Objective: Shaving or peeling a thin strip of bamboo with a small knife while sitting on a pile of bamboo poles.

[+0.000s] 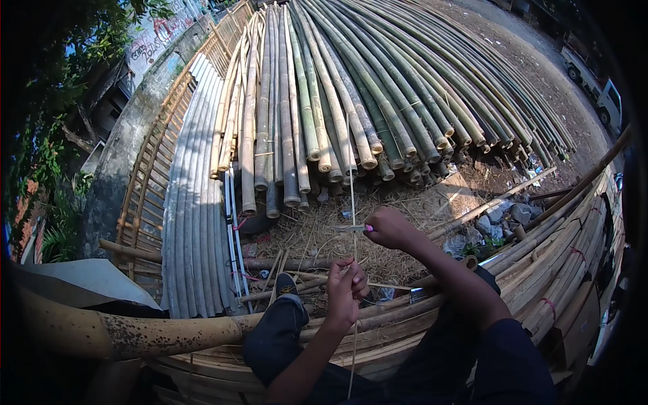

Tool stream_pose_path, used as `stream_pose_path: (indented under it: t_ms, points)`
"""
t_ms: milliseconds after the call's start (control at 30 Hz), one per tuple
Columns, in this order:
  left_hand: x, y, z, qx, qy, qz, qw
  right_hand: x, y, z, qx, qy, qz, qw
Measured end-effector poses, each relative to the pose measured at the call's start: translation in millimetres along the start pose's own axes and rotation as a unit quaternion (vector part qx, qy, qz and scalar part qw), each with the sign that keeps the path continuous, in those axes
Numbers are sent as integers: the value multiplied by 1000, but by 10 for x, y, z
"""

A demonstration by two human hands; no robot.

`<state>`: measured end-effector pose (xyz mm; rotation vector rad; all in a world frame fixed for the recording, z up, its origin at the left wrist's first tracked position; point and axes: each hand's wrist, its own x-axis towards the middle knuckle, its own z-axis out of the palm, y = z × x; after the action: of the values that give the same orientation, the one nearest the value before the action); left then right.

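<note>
My left hand (345, 287) is closed around a thin, pale bamboo strip (352, 196), which runs upright past it from my lap toward the pole pile. Just above and to the right, my right hand (388, 228) grips a small knife (356, 229) by its pink handle. The blade points left and crosses the strip, seeming to touch it. The lower end of the strip passes down between my legs.
A big stack of bamboo poles (324, 101) fills the far side. Corrugated sheets (192, 202) and a bamboo lattice (152, 158) stand left. A thick bamboo pole (135, 331) lies near left, split bamboo bundles (547, 283) right, stones (496, 219) beyond, straw (310, 233) on the ground.
</note>
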<state>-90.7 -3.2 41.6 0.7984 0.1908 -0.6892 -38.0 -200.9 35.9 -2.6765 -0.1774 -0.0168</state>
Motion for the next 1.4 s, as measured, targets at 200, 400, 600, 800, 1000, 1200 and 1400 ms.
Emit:
stream_pose_path:
  t_ms: [200,400,600,800,1000,1200,1400]
  points:
    - [27,-53,-30,-4,5,8,1000,-47,-160,51,-26,11,-80,996]
    - [4,-37,23,8,6,33,999,-27,-133,89,-48,66,-44,996]
    - [-4,-50,14,4,6,34,999,-33,-226,129,-60,71,-3,996]
    - [-499,-561,260,31,-74,-107,991,37,889,-369,-58,199,307,929]
    - [-112,-224,98,46,-80,-103,990,-79,738,-409,-28,129,190,973]
    - [81,-11,-28,68,-40,-36,996,-85,-45,-74,-5,-64,-21,998]
    - [32,-84,-53,58,-16,-16,998,-25,-102,45,-32,-5,-78,996]
